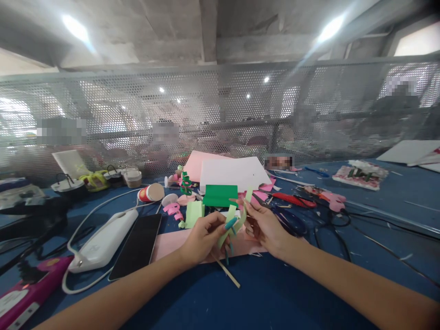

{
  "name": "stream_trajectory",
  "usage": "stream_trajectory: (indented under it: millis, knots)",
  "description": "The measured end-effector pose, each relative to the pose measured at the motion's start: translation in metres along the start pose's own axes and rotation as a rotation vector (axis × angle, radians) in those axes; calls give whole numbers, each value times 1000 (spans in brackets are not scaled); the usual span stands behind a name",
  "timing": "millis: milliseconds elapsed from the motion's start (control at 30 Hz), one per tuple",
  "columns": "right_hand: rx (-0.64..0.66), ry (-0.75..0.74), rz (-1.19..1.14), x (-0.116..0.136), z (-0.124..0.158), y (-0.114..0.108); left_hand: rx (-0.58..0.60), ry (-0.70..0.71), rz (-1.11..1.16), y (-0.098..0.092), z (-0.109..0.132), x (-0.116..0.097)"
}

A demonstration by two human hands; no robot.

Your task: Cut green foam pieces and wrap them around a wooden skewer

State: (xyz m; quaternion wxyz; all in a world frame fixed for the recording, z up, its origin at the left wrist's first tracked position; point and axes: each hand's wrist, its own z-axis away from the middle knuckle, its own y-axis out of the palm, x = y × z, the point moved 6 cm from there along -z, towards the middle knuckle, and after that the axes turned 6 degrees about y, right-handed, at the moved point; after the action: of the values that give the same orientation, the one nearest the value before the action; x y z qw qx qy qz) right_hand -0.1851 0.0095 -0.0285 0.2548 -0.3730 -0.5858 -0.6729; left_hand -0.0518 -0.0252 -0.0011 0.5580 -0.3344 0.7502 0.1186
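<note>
My left hand (203,238) is closed around a thin stick (227,271) and the lower end of a light green paper strip (237,215), with a teal strip beside its fingertips. My right hand (264,227) pinches the upper part of the same light green strip, just above a pink paper sheet (172,243) lying on the blue table (261,293). A folded dark green paper (220,195) and a light green piece (194,213) lie just beyond my hands.
A black phone (137,245) and a white power bank (106,240) with cable lie to the left. White and pink sheets (233,172), curled paper strips (175,211), red-handled scissors (292,199), tape rolls and cables surround them. A perforated metal screen (220,114) backs the table.
</note>
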Motion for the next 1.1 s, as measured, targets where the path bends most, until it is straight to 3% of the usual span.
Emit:
stream_trajectory:
  millis: [300,467,633,867,1100]
  knots:
    - [-40,-20,198,2,5,2,-25,-75,-53,-2,1,6]
    - [-154,-170,519,11,9,-3,-37,-20,-77,-2,-1,3]
    - [-56,-410,792,23,19,12,-25,-31,-54,0,0,1]
    - [98,-280,873,4,22,19,-55,-7,-42,-2,-2,-4]
    - [107,-356,1152,5,31,31,-111,-19,-70,-6,-4,-1]
